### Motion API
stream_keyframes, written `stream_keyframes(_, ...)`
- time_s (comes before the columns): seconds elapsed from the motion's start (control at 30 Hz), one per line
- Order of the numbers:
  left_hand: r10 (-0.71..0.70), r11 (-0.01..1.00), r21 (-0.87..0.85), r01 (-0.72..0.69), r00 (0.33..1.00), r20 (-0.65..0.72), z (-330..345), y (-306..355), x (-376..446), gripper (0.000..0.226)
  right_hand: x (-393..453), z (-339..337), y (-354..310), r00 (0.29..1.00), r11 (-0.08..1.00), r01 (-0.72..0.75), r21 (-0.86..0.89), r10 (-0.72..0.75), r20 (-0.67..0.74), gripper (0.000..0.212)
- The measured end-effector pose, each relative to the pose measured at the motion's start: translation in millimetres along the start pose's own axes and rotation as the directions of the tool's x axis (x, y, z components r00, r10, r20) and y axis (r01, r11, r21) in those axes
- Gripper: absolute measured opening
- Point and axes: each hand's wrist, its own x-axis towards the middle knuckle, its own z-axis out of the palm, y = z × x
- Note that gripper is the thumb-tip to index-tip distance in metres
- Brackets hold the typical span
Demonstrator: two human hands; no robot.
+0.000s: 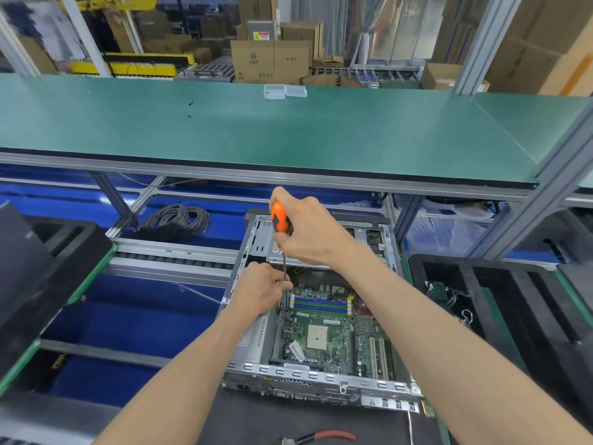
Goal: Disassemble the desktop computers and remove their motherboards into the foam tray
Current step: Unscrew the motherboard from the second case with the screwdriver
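An open desktop computer case (pixel 321 377) lies in front of me with its green motherboard (pixel 333 335) exposed inside. My right hand (pixel 308 229) grips the orange and black handle of a screwdriver (pixel 279 220), held nearly upright over the board's far left corner. My left hand (pixel 263 287) pinches the screwdriver's metal shaft low down, just above the board. The tip is hidden behind my left fingers. A black foam tray (pixel 513 303) stands to the right of the case.
Red-handled pliers (pixel 324 436) lie on the dark mat at the bottom edge. A coil of black cable (pixel 179 220) sits behind on the blue conveyor. A black foam block (pixel 48 268) is at the left. A green shelf (pixel 256 130) carries small clear boxes (pixel 284 91).
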Motion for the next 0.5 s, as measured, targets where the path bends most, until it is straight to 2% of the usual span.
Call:
stream_keyframes(0.1,0.016,1.000,0.023,-0.016,1.000,-0.009,0.8,0.7,2.2,0.011,-1.3,10.2,-8.8,0.985,0.968,-0.052,-0.245,0.009,-0.171,0.032)
stream_keyframes(0.17,0.029,0.999,0.039,-0.028,1.000,-0.011,2.0,-0.5,2.6,0.012,2.0,17.2,-15.0,0.983,0.957,-0.094,-0.276,0.045,-0.178,0.029)
stream_keyframes(0.23,0.034,0.998,0.055,-0.034,0.999,-0.004,1.1,-0.2,2.3,0.012,7.0,16.8,-13.3,0.993,0.970,-0.093,-0.224,0.073,-0.097,0.021)
stream_keyframes(0.3,0.021,0.999,0.037,-0.021,1.000,0.003,0.5,-0.3,1.2,0.010,10.3,6.5,-11.7,0.999,0.984,-0.031,-0.176,0.034,0.014,0.013)
stream_keyframes(0.43,-0.006,0.999,-0.041,0.007,1.000,0.023,0.0,0.7,0.8,0.008,9.9,-20.5,-8.1,0.968,0.996,-0.071,0.061,0.054,0.247,0.022)
stream_keyframes(0.5,-0.012,0.999,-0.041,0.014,0.999,0.037,-1.0,2.9,1.2,0.008,9.0,-21.4,-8.6,0.970,0.995,-0.092,-0.028,0.096,0.223,0.008)
